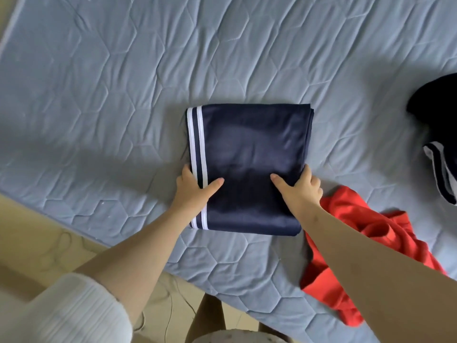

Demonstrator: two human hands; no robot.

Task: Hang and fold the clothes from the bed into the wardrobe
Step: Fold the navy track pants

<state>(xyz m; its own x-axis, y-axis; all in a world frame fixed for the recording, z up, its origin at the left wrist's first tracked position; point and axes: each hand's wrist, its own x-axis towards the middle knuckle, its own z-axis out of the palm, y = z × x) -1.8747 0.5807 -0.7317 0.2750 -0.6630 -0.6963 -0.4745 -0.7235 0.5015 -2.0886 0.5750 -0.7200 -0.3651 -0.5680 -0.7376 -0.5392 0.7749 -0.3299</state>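
Left hand [195,188], right hand [300,191] grip navy garment [249,144]; fingertips hidden beneath.

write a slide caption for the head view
The left hand and right hand grip the sides of a folded navy garment on the bed, a red garment crumpled beside it.

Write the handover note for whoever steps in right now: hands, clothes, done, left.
Left hand: grips the striped left edge of the folded navy garment, thumb on top.
Right hand: grips its right edge, thumb on top.
The garment lies flat on the bed. A red garment lies crumpled to its right, and a dark garment at the far right.
Done: navy piece folded.
Left: take it to the wardrobe, not in view, then handle the other two.
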